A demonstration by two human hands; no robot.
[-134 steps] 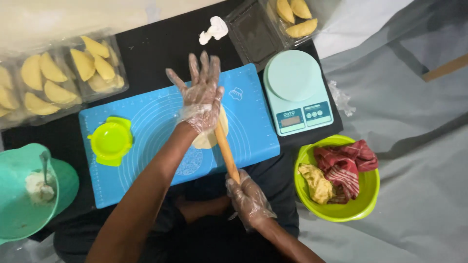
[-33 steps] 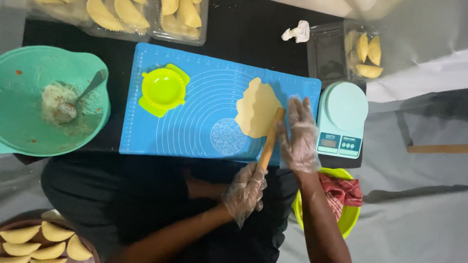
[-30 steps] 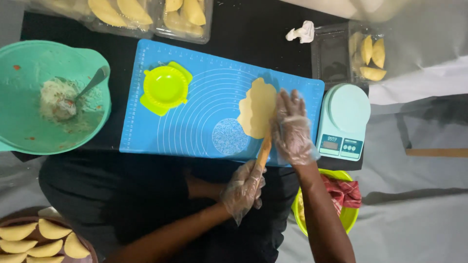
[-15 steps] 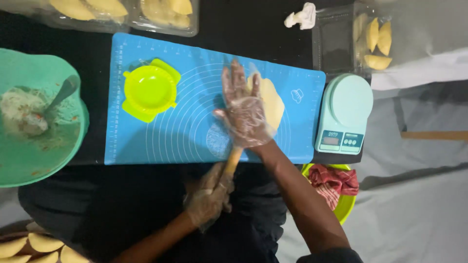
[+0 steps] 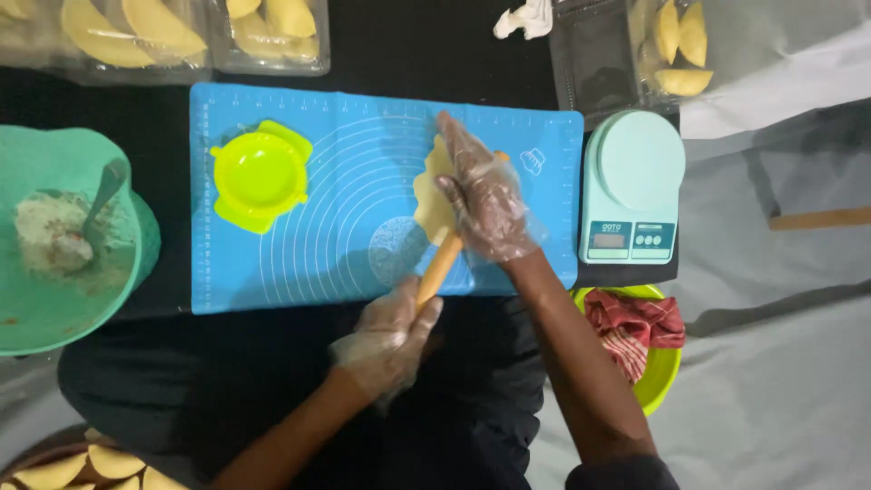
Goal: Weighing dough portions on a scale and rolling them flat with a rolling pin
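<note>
On the black tabletop [image 5: 408, 54] lies a large blue rolling mat [image 5: 318, 254], printed with pale concentric circles and ruler marks along its edges. At the left edge of the view stands a wide teal bowl [image 5: 36, 299] holding a pale crumbly filling and a spoon [image 5: 104, 186]. Right of the mat sits a mint-green kitchen scale [image 5: 633, 181], its round platform bare and a small display panel at its near end. Near that, a lime-green bowl [image 5: 662, 372] holds a red striped cloth [image 5: 635, 327]. On the mat's left part rests a lime-green hinged dumpling press [image 5: 259, 175], lying open. Along the far edge stand clear plastic trays [image 5: 263, 36] of pale yellow half-moon pastries, with another clear tray [image 5: 635, 54] at the upper right.

The dough sheet [image 5: 434, 195] is pale yellow, thin and irregular at its edge, lying on the right half of the mat, partly covered. Across it runs a wooden rolling pin [image 5: 442, 263], tilted. The right hand [image 5: 485, 195], in a clear plastic glove, lies flat with fingers spread over the pin's far part and the dough. The left hand [image 5: 386, 340], also gloved, curls around the pin's near end, just off the mat's near edge.
</note>
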